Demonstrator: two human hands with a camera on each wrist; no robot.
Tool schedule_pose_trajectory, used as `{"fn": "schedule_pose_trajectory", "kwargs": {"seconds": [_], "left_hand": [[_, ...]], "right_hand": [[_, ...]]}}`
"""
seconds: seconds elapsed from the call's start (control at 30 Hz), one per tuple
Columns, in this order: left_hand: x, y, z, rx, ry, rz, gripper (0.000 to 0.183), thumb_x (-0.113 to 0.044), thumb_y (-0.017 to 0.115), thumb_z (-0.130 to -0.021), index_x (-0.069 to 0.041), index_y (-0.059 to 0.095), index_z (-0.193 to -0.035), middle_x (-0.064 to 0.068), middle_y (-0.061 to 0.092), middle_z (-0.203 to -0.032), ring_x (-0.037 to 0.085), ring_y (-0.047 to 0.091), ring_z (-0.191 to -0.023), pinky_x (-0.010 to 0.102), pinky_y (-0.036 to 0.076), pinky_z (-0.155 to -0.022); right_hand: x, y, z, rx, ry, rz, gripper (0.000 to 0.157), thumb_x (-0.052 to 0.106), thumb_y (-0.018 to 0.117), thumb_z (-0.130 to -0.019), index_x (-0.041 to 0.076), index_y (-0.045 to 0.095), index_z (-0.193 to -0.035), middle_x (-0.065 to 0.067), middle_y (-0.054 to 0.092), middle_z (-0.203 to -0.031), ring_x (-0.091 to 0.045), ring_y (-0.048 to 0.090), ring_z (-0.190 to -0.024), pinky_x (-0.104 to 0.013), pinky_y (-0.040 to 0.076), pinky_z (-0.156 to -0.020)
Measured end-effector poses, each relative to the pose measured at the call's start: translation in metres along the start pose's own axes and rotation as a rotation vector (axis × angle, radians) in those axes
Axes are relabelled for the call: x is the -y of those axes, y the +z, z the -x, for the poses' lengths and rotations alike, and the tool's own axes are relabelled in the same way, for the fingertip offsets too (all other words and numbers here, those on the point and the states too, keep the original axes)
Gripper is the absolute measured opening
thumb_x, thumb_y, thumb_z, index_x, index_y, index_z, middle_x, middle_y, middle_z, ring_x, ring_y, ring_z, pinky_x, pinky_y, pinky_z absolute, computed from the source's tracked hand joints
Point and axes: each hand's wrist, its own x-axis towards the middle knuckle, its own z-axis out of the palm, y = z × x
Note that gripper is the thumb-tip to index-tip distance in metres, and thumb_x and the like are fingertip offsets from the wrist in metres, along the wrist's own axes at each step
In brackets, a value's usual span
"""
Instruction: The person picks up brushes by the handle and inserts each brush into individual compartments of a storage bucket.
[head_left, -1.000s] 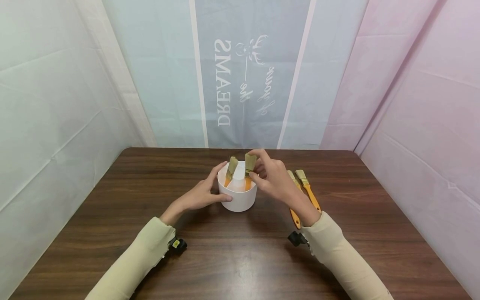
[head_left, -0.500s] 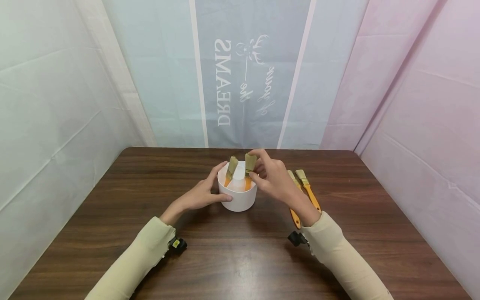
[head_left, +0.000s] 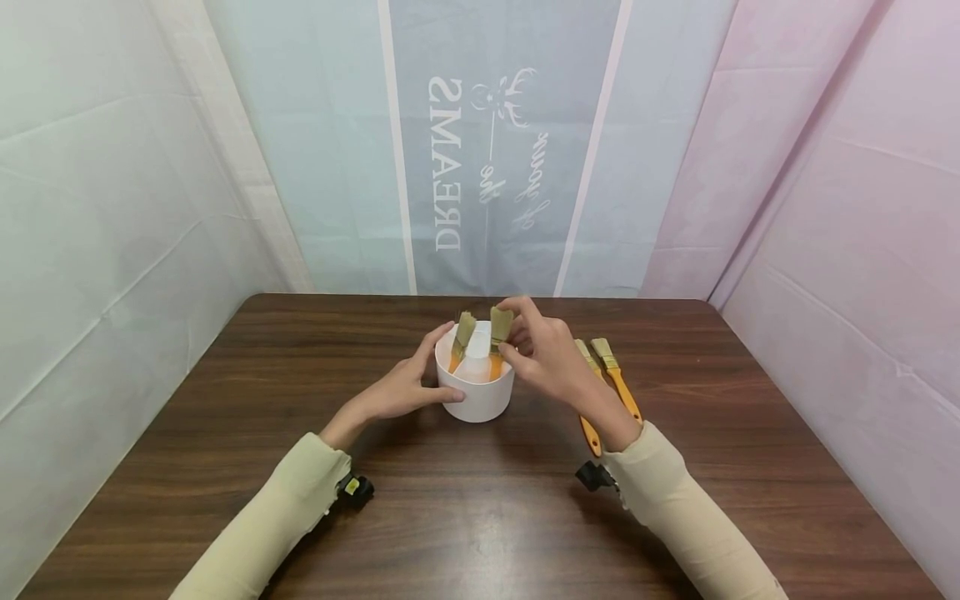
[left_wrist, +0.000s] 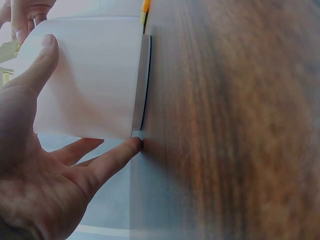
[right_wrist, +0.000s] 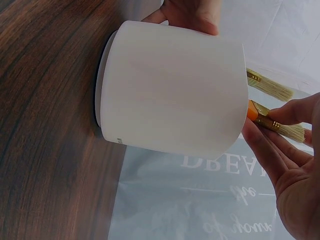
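My right grip [head_left: 551,354] pinches a brush [head_left: 499,327], its handle down inside the white tub [head_left: 483,403]; my left grip [head_left: 401,386] clasps the tub's side. I should guide the brush straight, bracing the tub against the table [head_left: 465,517].

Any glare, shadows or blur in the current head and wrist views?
Head: a pale glare patch on the near part of the table; left wrist: a soft shadow on the white container, wood grain blurred toward the right; right wrist: dark print by the container's base, too small to read.
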Motion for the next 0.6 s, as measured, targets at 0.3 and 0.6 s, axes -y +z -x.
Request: {"fn": "schedule_pose_trajectory", "kwargs": {"seconds": [0.3,0.6], "left_hand": [[0.0006,0.0000,-0.0002,0.004,0.006,0.007,0.108,-0.044,0.081,-0.089,-0.056,-0.001,-0.159,0.010,0.040,-0.163,0.032,0.054,-0.139,0.060,0.044,-0.111],[-0.0023,-0.0007,0.0005,0.005,-0.001,0.012,0.109,-0.044,0.081,-0.089,-0.056,-0.001,-0.159,0.009,0.041,-0.162,0.030,0.055,-0.138,0.059,0.045,-0.111]], "right_hand": [[0.0000,-0.0001,0.0001,0.000,-0.007,-0.002,0.050,0.000,0.071,-0.093,0.010,0.048,-0.135,-0.010,0.073,-0.090,-0.016,0.074,-0.076,-0.024,0.060,-0.066],[0.0000,-0.0008,-0.0007,0.001,-0.010,0.002,0.049,0.001,0.071,-0.092,0.009,0.048,-0.134,-0.010,0.074,-0.089,-0.015,0.074,-0.074,-0.027,0.061,-0.065]]}}
